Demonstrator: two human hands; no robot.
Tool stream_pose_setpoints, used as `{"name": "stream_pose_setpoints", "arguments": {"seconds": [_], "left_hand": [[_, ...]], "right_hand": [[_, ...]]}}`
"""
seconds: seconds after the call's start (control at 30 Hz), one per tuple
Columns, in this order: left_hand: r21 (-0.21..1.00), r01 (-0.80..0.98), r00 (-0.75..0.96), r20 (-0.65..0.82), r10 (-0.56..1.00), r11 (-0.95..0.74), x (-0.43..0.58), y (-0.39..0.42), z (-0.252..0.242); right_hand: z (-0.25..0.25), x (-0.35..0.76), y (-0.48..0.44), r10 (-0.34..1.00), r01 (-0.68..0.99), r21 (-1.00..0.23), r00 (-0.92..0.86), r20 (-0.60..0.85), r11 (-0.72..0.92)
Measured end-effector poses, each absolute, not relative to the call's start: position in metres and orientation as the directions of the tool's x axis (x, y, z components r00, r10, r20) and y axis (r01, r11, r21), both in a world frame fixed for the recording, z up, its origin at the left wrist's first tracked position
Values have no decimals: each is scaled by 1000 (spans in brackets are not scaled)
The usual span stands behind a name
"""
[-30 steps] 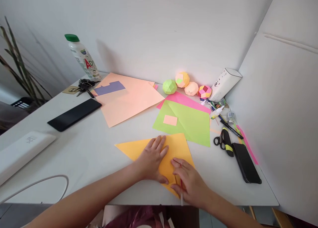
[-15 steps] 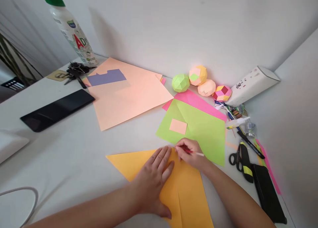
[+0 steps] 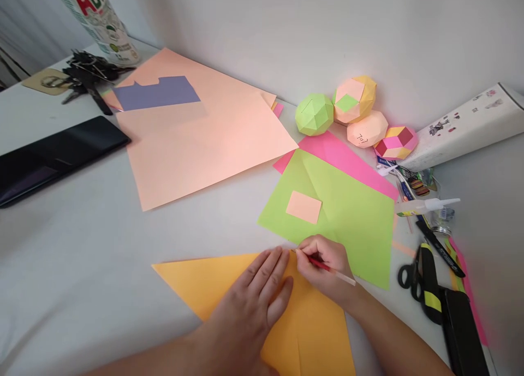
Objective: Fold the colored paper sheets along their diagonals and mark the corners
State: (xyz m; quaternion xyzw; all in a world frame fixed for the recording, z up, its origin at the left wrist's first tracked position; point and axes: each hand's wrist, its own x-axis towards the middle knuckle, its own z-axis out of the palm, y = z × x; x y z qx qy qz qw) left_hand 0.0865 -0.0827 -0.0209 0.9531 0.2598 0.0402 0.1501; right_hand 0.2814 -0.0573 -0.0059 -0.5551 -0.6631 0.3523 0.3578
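An orange sheet of paper (image 3: 319,321), with a crease or slit near its bottom, lies on the table before me. My left hand (image 3: 256,291) rests flat on it, fingers stretched toward its far edge and thumb apart. Close to those fingertips, my right hand (image 3: 323,261) grips a thin red pencil (image 3: 321,263) with a pale back end. Its tip is at the sheet's far edge. Just beyond is a green sheet (image 3: 356,218) bearing a small peach paper rectangle (image 3: 303,207).
Paper polyhedra (image 3: 314,114) sit by the wall. A large peach sheet (image 3: 196,152) carries a purple scrap (image 3: 159,94). Keys (image 3: 88,70), a bottle (image 3: 102,27) and a dark phone-like slab (image 3: 61,157) are left. Scissors (image 3: 415,275), a cutter (image 3: 430,283) and glue (image 3: 426,205) lie right.
The view has tilted down and moved closer, so the bottle's green cap is out of frame. My left hand stays flat on the orange sheet; the pencil remains in my right hand at its edge.
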Motion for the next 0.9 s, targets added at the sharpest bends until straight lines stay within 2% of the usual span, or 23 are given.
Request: {"name": "stream_pose_setpoints", "arguments": {"seconds": [0.53, 0.9], "left_hand": [[316, 482, 851, 51, 522, -817, 88, -81, -20], [315, 487, 858, 2, 513, -815, 88, -83, -19]], "right_hand": [[-8, 282, -57, 980, 475, -860, -146, 132, 187], [-8, 282, -57, 982, 478, -861, -149, 116, 174]]}}
